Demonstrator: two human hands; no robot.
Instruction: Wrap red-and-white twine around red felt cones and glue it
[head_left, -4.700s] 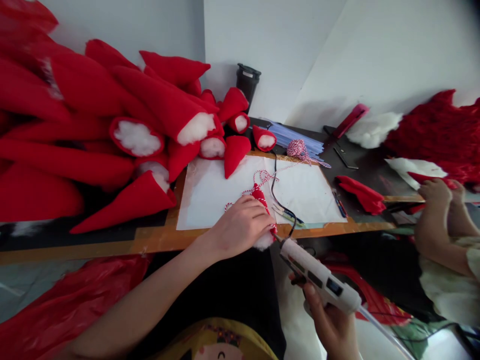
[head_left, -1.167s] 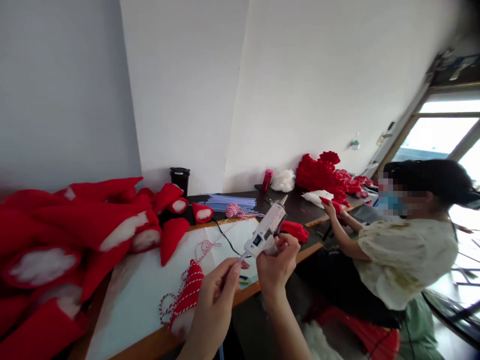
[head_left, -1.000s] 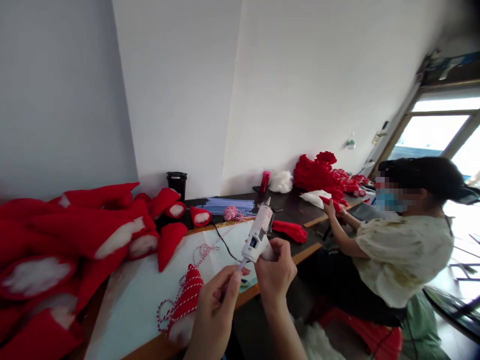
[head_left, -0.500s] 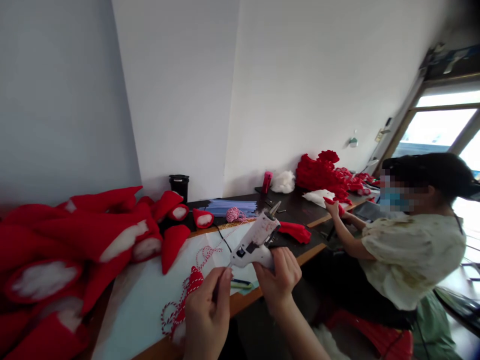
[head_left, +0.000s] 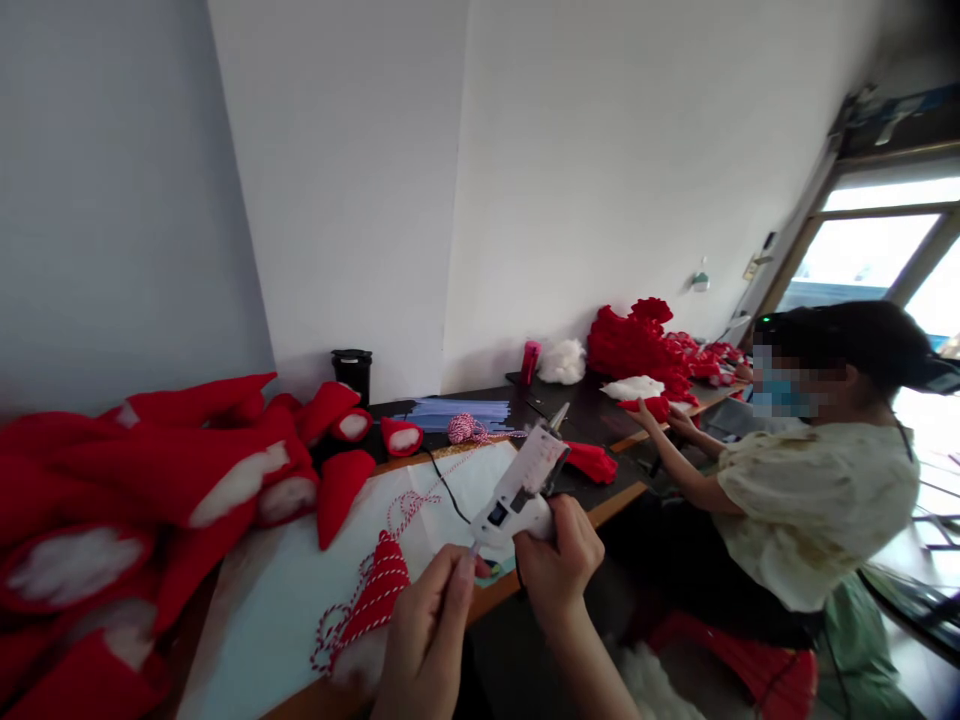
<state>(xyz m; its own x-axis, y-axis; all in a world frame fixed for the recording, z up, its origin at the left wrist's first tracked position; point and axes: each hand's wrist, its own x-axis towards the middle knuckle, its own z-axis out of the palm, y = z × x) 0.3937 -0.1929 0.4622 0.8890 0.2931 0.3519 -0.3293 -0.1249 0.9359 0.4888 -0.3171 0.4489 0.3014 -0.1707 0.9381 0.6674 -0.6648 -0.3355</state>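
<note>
While the right hand (head_left: 559,560) grips the white glue gun (head_left: 523,485) by its handle, nozzle tilted up and away, the left hand (head_left: 427,630) pinches the glue stick (head_left: 466,556) at the gun's rear end. Just left of the gun, a red cone wound with striped twine (head_left: 375,592) lies on the white sheet (head_left: 285,590) covering the counter (head_left: 600,425).

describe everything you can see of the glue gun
The glue gun is white plastic with a small dark panel on its side and a metal-looking nozzle at the top end. It is raised above the table edge, tilted with the nozzle up and away. The right hand grips its handle, and the left hand pinches a thin clear glue stick at its rear end. A black cord lies behind it.
</note>
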